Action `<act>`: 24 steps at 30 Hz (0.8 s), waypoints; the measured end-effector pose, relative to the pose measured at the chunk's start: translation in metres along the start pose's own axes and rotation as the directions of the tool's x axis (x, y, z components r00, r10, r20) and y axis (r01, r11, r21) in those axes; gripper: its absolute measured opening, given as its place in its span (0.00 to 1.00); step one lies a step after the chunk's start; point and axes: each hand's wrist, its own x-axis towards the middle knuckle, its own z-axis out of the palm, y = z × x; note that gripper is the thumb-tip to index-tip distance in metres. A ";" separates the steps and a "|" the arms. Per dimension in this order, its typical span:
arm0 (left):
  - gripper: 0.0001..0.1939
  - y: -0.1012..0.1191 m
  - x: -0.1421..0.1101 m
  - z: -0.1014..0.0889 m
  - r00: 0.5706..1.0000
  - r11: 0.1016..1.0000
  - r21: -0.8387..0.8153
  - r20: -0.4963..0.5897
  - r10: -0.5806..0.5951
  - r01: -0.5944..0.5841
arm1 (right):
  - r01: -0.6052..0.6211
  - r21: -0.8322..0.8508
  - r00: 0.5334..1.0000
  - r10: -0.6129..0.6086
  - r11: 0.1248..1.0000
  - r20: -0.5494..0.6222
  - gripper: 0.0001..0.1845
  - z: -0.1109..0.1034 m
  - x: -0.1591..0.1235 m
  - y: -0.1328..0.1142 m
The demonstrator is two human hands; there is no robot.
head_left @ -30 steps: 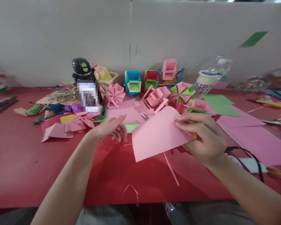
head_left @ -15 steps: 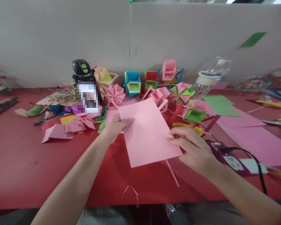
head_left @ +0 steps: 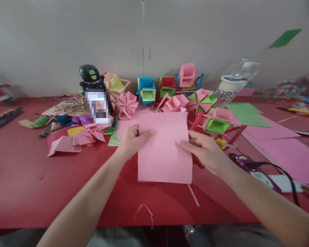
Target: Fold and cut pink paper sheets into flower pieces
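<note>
A plain sheet of pink paper is held up over the red table, facing me and nearly upright in its outline. My left hand pinches its left edge, thumb on the front and fingers behind. On the opposite edge my right hand grips the sheet the same way, its thumb lying on the paper. The fingers behind the sheet are mostly hidden. Just beyond the paper stand a folded pink paper piece and a pink-and-green paper wheel.
Blue and red paper boxes line the back near the wall. A black figure stands left of them, a white patterned cup to the right. Pink sheets and a purple device with a cord lie at right.
The sheet has turned and now hangs straighter. My right hand has shifted its grip and closed its thumb onto the paper's front; my left hand has moved slightly right.
</note>
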 end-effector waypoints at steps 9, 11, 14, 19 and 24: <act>0.16 -0.011 0.003 0.010 0.995 0.958 -0.270 0.012 -0.099 0.098 | 0.147 -0.394 0.985 -0.171 0.907 -0.026 0.16 0.004 0.008 0.011; 0.15 -0.013 0.002 0.012 0.990 0.943 -0.302 0.023 -0.137 0.137 | 0.270 -0.561 0.950 -0.313 0.782 0.021 0.17 0.007 0.007 0.013; 0.10 -0.011 0.003 0.013 0.967 0.886 -0.398 0.016 -0.253 0.239 | 0.451 -0.710 0.856 -0.486 0.540 0.174 0.24 0.012 0.003 0.015; 0.25 -0.004 0.004 0.011 0.939 0.816 -0.469 0.117 -0.324 0.339 | 0.533 -0.772 0.823 -0.423 0.347 0.378 0.33 0.015 -0.004 0.019; 0.19 -0.009 0.001 0.010 0.988 0.919 -0.363 0.067 -0.137 0.152 | 0.560 -0.742 0.822 -0.355 0.368 0.445 0.33 0.016 -0.008 0.019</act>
